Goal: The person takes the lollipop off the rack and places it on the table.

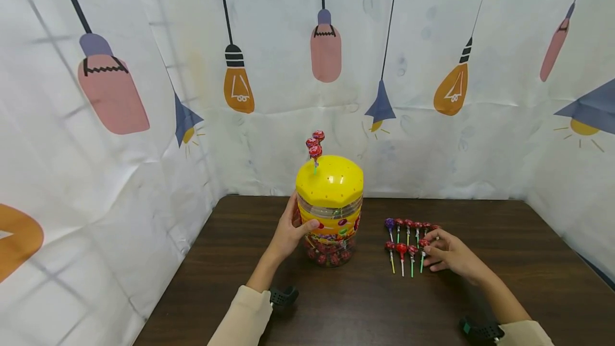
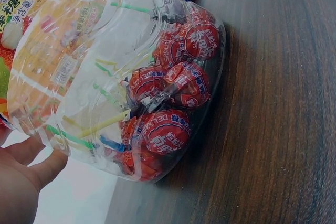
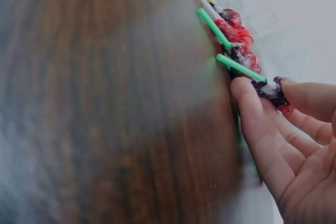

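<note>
A clear plastic jar (image 1: 331, 252) with a yellow lid (image 1: 336, 183) stands upright on the table, wrapped lollipops inside it. Several red-wrapped lollipops (image 1: 314, 146) stick up from the lid's left side. My left hand (image 1: 290, 233) holds the jar's left side, thumb across the label (image 2: 63, 40). To the right, lollipops lie in two rows: a back row with a purple one (image 1: 389, 223) at its left end, and a front row (image 1: 401, 250). At the front row's right end, my right hand (image 1: 450, 252) pinches a green-stick lollipop (image 3: 241, 68) by its wrapped head. The back row's right end is partly covered by that hand.
The dark wood table (image 1: 365, 308) reaches back to a white curtain (image 1: 278, 159) printed with lamps, which also hangs along both sides. A dark band (image 1: 283, 296) is on the left wrist and another (image 1: 480, 330) on the right.
</note>
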Tool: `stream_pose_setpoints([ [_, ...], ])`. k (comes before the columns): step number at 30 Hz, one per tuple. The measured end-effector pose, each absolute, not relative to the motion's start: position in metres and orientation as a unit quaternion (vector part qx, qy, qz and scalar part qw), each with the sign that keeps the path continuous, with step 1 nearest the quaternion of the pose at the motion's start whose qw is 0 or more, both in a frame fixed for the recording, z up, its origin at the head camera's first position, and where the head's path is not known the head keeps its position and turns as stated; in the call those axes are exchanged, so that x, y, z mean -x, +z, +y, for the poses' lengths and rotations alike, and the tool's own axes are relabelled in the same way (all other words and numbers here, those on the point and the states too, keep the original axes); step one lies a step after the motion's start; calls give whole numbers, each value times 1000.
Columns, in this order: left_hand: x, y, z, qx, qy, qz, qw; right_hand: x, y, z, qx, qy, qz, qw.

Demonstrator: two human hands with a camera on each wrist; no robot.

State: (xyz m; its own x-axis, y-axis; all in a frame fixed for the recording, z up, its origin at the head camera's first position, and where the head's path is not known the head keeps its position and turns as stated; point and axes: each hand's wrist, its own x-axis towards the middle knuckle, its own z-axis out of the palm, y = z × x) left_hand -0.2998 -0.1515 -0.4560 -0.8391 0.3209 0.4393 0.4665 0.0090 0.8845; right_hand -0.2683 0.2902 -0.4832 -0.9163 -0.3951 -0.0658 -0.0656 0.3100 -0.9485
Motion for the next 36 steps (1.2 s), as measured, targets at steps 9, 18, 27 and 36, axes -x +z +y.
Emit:
stream_pose_setpoints([
  [9,300,-455,-151,278,-650,-705,51,272,-482,289,119,-557,807,155],
  [18,300,-455,-152,283,-649,-704,53,272,-480,287,110,-544,816,160],
  [27,299,-455,-152,286,-646,-705,58,272,-479,288,109,-531,824,163],
  [36,299,-455,-152,285,-646,-706,57,272,-479,289,113,-521,829,169],
])
